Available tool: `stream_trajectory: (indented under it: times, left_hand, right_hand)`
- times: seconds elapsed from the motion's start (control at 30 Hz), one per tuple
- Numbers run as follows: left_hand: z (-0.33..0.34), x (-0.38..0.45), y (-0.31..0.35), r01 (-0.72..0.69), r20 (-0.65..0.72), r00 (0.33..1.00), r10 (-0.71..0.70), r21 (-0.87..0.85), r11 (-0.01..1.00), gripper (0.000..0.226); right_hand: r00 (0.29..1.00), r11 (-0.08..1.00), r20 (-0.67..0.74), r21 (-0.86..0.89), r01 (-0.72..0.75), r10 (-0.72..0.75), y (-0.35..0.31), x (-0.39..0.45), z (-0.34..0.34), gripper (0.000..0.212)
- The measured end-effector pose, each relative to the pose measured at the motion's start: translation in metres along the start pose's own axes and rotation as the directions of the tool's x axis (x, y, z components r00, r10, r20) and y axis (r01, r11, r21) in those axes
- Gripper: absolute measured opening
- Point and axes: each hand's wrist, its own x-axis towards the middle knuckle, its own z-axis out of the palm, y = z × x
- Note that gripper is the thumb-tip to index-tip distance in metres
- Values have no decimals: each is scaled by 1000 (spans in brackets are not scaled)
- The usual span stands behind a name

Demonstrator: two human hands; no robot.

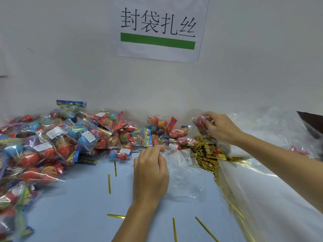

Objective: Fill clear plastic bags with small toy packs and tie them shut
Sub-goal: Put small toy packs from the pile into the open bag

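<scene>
Lying loose on the near part of the pale blue desk (78, 198): several gold twist ties (109, 183), scattered singly. Pinching the rim of a clear plastic bag (181, 175) at mid-desk: the left hand (150, 173), thumb and fingers closed together on the film, bag lying flat to the right of it. Spreading across the near right corner: a larger sheet of clear plastic (262, 198). Heaped just beyond the bag, right of centre: a pile of gold twist ties (208, 152). Raised above that pile, farther back: the right hand (218, 127), fingers curled around a small toy pack (201, 123) with red contents, held off the desk. Piled from the near left edge to the far middle, against the wall: many toy packs (57, 142) in clear wrappers, red, blue and purple inside. Taped on the white wall above: a paper sign (160, 30) with black characters and a green bar.
</scene>
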Motion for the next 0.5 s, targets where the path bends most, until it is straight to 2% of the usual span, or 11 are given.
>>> stream_trajectory:
  times: [0.07,0.13,0.23,0.37,0.43,0.5]
  left_hand:
    - [1,1,-2,15,21,1000,-15,0,1000,41]
    - [0,2,-3,41,37,998,-42,11,999,39]
    - [-2,4,-4,28,39,999,-28,16,999,45]
    - [-5,10,-4,-29,91,996,27,26,999,53]
    - [-8,14,-1,-11,137,991,8,22,1000,60]
    - [-13,18,3,14,122,992,-9,-38,999,64]
  right_hand:
    - [995,976,-57,210,-65,78,-7,-7,-2,26]
    - [982,893,-83,435,-120,172,-18,-14,-2,24]
    - [952,633,-2,747,-202,306,-44,-23,-5,24]
    - [944,316,160,915,-251,287,-83,-22,-7,21]
    - [948,206,208,943,-259,242,-103,-22,-8,16]
    - [943,124,265,948,-293,202,-121,-22,-8,12]
